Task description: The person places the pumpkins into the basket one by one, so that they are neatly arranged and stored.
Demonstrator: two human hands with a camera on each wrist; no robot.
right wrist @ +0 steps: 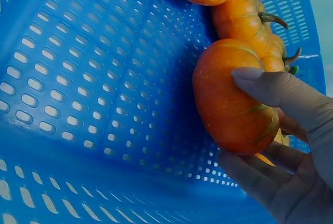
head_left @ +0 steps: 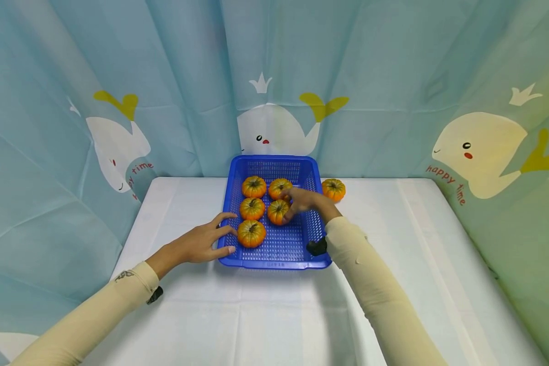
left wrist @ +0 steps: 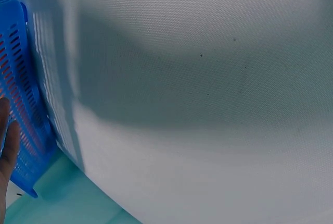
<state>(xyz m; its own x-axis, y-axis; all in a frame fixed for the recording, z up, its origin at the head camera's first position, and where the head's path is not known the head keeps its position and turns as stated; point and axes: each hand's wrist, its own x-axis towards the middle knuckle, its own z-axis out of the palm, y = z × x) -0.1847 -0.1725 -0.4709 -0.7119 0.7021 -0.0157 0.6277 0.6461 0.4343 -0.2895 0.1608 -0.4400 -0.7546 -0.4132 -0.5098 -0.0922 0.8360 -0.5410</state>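
Several small orange pumpkins (head_left: 251,234) with green-yellow tops sit in a blue plastic basket (head_left: 276,264). Inside the basket, my right hand (head_left: 302,200) holds one pumpkin (right wrist: 223,104), with the thumb on its side and the fingers round its other side, as the right wrist view shows. Other pumpkins (right wrist: 242,18) lie right beside the held one. My left hand (head_left: 201,243) is at the basket's left side, its fingers spread and reaching over the rim close to the nearest pumpkin. Only a few left fingers show in the left wrist view.
One more pumpkin (head_left: 333,190) lies on the white-covered table (head_left: 187,315), just outside the basket's right wall. A blue curtain (head_left: 384,76) with whale prints hangs behind the table and along both sides.
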